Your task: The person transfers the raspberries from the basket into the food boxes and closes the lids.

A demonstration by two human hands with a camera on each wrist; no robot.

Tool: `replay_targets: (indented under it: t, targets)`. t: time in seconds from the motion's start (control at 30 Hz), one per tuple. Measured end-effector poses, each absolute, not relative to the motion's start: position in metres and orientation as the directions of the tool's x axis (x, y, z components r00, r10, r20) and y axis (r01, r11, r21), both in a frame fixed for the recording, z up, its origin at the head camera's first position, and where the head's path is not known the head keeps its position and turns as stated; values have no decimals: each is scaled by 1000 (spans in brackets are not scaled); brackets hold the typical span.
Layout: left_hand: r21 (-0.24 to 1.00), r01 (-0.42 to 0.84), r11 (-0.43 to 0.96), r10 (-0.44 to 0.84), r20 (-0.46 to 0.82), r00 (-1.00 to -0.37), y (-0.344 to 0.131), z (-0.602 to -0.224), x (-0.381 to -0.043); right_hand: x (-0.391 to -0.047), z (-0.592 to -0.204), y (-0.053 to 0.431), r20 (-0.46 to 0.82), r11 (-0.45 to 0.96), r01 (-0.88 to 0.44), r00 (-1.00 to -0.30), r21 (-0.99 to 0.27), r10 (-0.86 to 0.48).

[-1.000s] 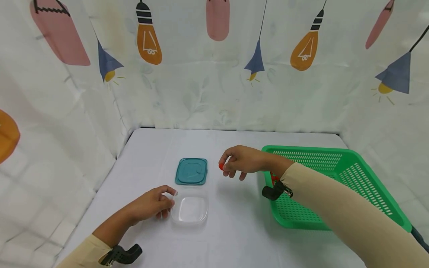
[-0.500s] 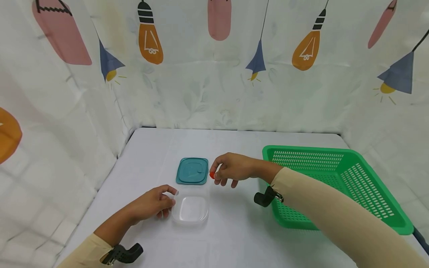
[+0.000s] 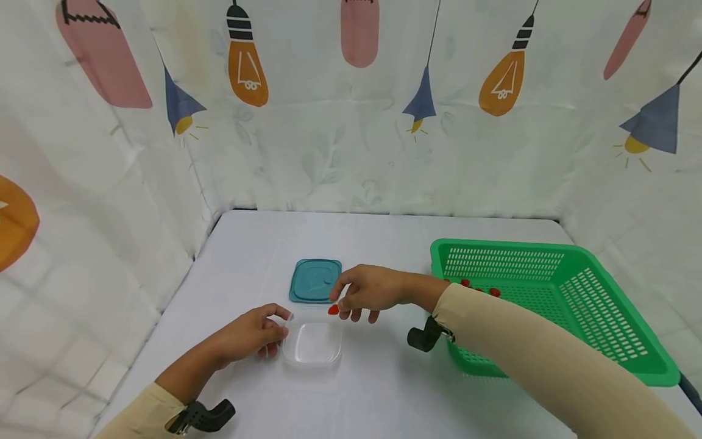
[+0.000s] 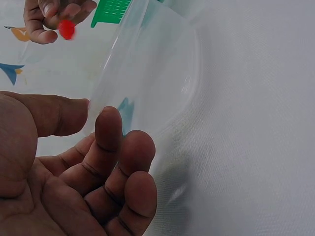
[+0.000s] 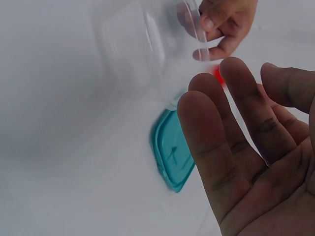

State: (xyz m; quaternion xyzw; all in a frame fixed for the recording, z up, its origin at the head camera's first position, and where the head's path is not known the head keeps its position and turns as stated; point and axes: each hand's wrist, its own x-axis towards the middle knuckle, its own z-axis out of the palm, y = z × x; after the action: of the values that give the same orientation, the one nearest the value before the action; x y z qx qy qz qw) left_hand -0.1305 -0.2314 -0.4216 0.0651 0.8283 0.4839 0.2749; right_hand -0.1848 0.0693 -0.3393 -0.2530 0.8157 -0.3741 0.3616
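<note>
Red piece (image 3: 333, 310) — seen just below slightly parted fingers of right hand (image 3: 370, 289), near clear container (image 3: 311, 364) | rim held by curled fingers of left hand (image 3: 249, 334) | piece judged light, perhaps slippery — best pinched by its sides

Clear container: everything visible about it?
The clear container is see-through, colourless and plastic-looking, squarish with rounded corners and a thin rim. It stands upright and uncovered on the white table, nearer the person than the teal lid. The left hand touches its rim on the left side.
</note>
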Motion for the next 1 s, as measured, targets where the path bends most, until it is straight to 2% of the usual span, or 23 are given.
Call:
replay_targets:
  t: [0.13, 0.33, 0.63, 1.0]
  targets:
    - [830, -161, 533, 370, -400, -839, -230, -422, -130, -184, -339, 70, -400, 602, -157, -614, -783, -681]
    - [818, -168, 551, 348, -408, -844, -227, -423, -129, -189, -330, 85, -385, 615, -157, -654, -773, -651]
    - [811, -171, 559, 336, -410, -848, -227, -423, -130, -199, -308, 126, -346, 612, -135, -722, -779, -600]
    - [808, -161, 567, 330, -402, -854, -228, -422, -130, -200, -306, 178, -342, 612, -72, -776, -787, -531]
